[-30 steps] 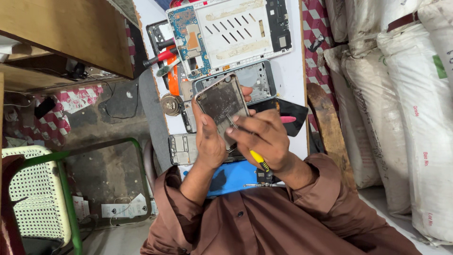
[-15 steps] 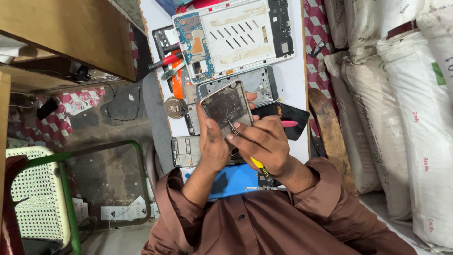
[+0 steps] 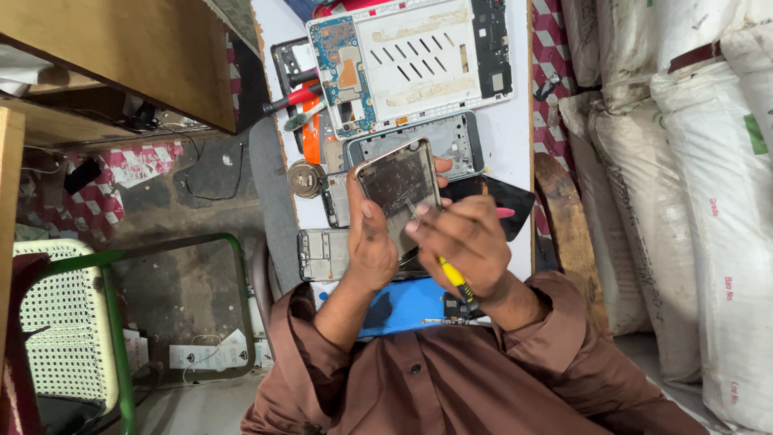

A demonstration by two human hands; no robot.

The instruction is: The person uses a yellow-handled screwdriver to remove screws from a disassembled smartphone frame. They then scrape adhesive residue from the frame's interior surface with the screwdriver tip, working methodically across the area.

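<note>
My left hand [image 3: 372,242] grips an opened phone body [image 3: 398,189] by its left edge and holds it tilted above the white table [image 3: 507,137]. The phone's bare inner side faces me. My right hand [image 3: 467,242] holds a yellow-handled screwdriver [image 3: 452,278] like a pen. The metal tip rests on the lower right part of the phone's inside. Both hands are close together, just above my brown sleeves.
On the table lie a large white tablet frame with a blue circuit board [image 3: 411,60], a grey phone frame [image 3: 451,141], another phone frame [image 3: 322,254], red-handled tools [image 3: 290,98], a blue mat [image 3: 407,306] and a black panel [image 3: 499,201]. White sacks [image 3: 684,201] stand right, a green-framed chair [image 3: 80,322] left.
The view has shifted slightly. The phone body has tilted a little more upright in my left hand, and my right hand has brought the screwdriver tip onto its inner face.
</note>
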